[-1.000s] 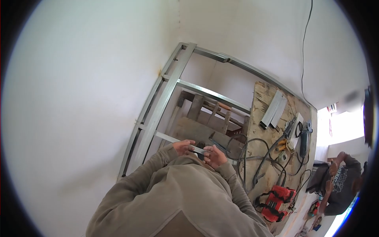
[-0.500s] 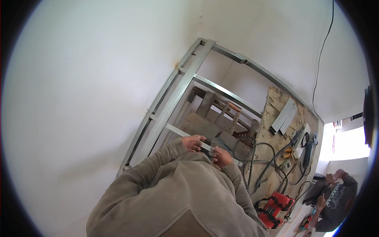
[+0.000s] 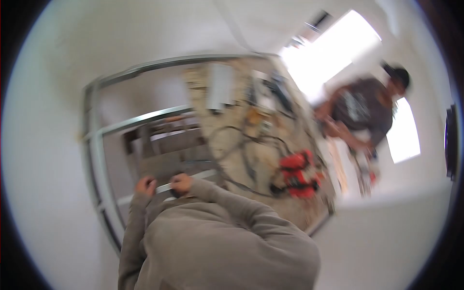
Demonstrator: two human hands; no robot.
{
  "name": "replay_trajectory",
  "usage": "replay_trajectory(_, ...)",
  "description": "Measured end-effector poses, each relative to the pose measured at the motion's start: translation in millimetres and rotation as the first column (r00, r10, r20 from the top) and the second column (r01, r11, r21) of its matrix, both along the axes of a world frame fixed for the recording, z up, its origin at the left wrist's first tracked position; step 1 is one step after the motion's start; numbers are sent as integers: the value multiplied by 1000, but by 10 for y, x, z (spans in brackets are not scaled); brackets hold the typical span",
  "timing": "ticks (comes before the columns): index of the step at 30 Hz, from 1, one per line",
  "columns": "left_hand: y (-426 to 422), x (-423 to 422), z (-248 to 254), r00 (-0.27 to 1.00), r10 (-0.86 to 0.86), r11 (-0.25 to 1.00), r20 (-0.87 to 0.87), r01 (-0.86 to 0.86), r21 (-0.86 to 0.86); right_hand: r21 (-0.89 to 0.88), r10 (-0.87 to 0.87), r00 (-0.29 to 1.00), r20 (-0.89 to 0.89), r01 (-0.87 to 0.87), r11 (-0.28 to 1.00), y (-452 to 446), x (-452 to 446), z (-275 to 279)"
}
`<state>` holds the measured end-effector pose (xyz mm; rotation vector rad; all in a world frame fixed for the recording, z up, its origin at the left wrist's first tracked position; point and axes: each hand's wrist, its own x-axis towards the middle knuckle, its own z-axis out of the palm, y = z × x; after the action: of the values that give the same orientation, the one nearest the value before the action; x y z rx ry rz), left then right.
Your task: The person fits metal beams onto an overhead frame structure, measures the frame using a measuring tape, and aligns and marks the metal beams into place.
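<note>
A pale metal bar (image 3: pixel 163 188) of the frame crosses low in front of my body. My left hand (image 3: pixel 146 185) is curled at the bar, its fingers blurred. Close to its right, my right hand (image 3: pixel 181 183) is closed over the same bar. A dark object shows just under the right hand, too blurred to name. The silvery metal frame (image 3: pixel 150 116) extends beyond both hands, with a long side rail on the left.
On a worn plywood board (image 3: pixel 198 89) lie metal channel pieces (image 3: pixel 220 87), a grinder-like tool (image 3: pixel 279 94), black cables and a red machine (image 3: pixel 297 174). Wooden pieces stand beneath the frame. Another person (image 3: pixel 362 108) in a cap and dark shirt is at the right.
The view has swung right and blurred. Frame, board and my hands now sit further left in view; the other person shows more fully. Both hands stay at the bar.
</note>
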<state>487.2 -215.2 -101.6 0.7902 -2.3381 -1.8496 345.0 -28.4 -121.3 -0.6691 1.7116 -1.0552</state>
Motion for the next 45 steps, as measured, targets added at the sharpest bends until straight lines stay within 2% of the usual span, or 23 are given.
replay_trajectory(1,-51,70,-303,993,-117,929,-9,106,-355,6,-19,991,135,18,1000,-2,-93,610)
replay_trajectory(3,-3,62,-63,963,-169,804,209,258,-536,-111,-254,942,221,283,953,52,-236,1545)
replay_trajectory(5,11,-60,12,924,-208,811,322,347,-471,-334,-508,848,-149,440,834,342,-417,2128)
replay_trajectory(7,1,-67,56,875,-225,809,429,413,-418,-539,-837,462,-294,643,544,686,-547,2440)
replay_trajectory(8,-5,-103,70,852,-232,801,470,441,-404,-570,-934,297,-200,740,357,929,-626,2500)
replay_trajectory(9,-12,-146,79,829,-236,795,507,465,-390,-553,-978,190,89,826,110,1146,-731,2635)
replay_trajectory(11,-12,-172,46,828,-237,791,508,468,-393,-609,-915,53,400,761,-222,1741,-1082,2616)
replay_trajectory(13,-33,-123,41,827,-236,799,511,464,-382,-551,-765,112,634,760,-344,2417,-1460,2382)
replay_trajectory(15,-53,-134,68,831,-240,815,501,453,-361,-512,-701,0,713,684,-520,2556,-1499,2602)
replay_trajectory(17,-57,-121,50,844,-225,821,487,433,-373,-568,-728,8,686,631,-529,2570,-1482,2818)
replay_trajectory(20,-13,-95,-20,842,-233,822,487,438,-365,-639,-784,43,619,607,-472,2650,-1587,2887)
replay_trajectory(22,66,-89,287,836,-227,845,500,425,-326,-664,-802,54,595,596,-452,2975,-1899,2678)
replay_trajectory(23,43,-79,147,834,-254,843,490,439,-310,-668,-769,26,639,514,-538,2924,-1908,2725)
replay_trajectory(25,71,-72,124,824,-218,791,523,463,-399,-713,-800,166,576,582,-392,3280,-2211,2545)
replay_trajectory(27,135,54,165,969,-81,866,234,184,-465,-767,-776,351,524,591,-251,3526,-2481,2353)
replay_trajectory(28,180,24,457,992,-44,891,115,91,-444,-743,-821,303,485,638,-203,3483,-2510,2318)
replay_trajectory(30,-44,129,769,994,83,882,-77,-109,-458,-620,-800,331,501,782,-65,2771,-2081,2461)
replay_trajectory(33,-508,130,829,939,248,763,-237,-340,-550,-636,-820,534,209,711,301,2236,-1958,2319)
replay_trajectory(34,-732,168,791,915,306,727,-264,-403,-555,-646,-808,560,182,688,331,1893,-1797,2397)
replay_trajectory(37,-1252,316,797,870,487,638,-81,-418,-647,-556,-744,659,109,661,504,817,-1554,2569)
replay_trajectory(39,-1498,327,694,842,539,576,-8,-376,-726,-510,-664,739,117,618,598,248,-1794,2316)
replay_trajectory(41,-1636,289,551,846,531,602,49,-335,-724,-396,-588,809,-11,536,745,-543,-1757,2259)
replay_trajectory(45,-1681,280,465,840,540,618,60,-347,-705,-370,-333,942,-33,298,880,-2145,-1842,1821)
